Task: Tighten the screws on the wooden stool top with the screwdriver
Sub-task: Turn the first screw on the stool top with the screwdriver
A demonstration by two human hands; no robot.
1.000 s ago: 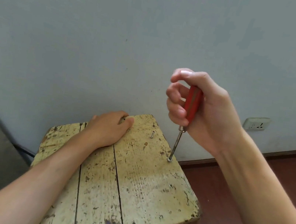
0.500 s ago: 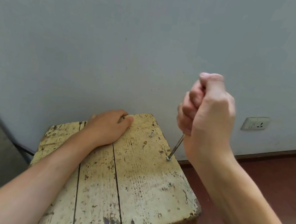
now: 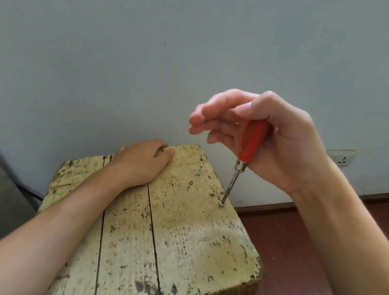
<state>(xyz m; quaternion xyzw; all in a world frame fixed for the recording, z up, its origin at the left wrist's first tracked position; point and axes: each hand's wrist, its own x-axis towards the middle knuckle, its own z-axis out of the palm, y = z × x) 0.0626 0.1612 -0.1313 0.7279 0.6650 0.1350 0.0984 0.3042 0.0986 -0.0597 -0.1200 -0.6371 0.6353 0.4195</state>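
Item one, stool top (image 3: 187, 235): three worn, cream-painted planks with dark gaps between them, paint chipped along the edges.

Item two, my left hand (image 3: 138, 164): palm down on the far end of the stool top, across the gap between the middle and right planks. The fingers bend over the far edge and the thumb lies along the surface. It is a hold on the wood itself.

Item three, my right hand (image 3: 278, 145): raised above the right edge of the stool top and holding the screwdriver (image 3: 251, 141). The red handle sits against the palm under the thumb. The other fingers are loosened and stretched out towards the left, not wrapped round the handle.

Item four, screwdriver: near upright, leaning slightly right at the top. The metal shaft runs down to the middle screw (image 3: 222, 204) at the right edge of the stool top, tip seated on its head.

Item five, remaining screws: the far screw (image 3: 199, 171) stands proud of the right plank, with much of its shank showing. The near screw (image 3: 223, 238) sits close to flush, also by the right edge.

Surroundings: a grey wall (image 3: 154, 39) behind the stool top, a wall socket (image 3: 341, 157) to its right and a dark red floor (image 3: 297, 265) below
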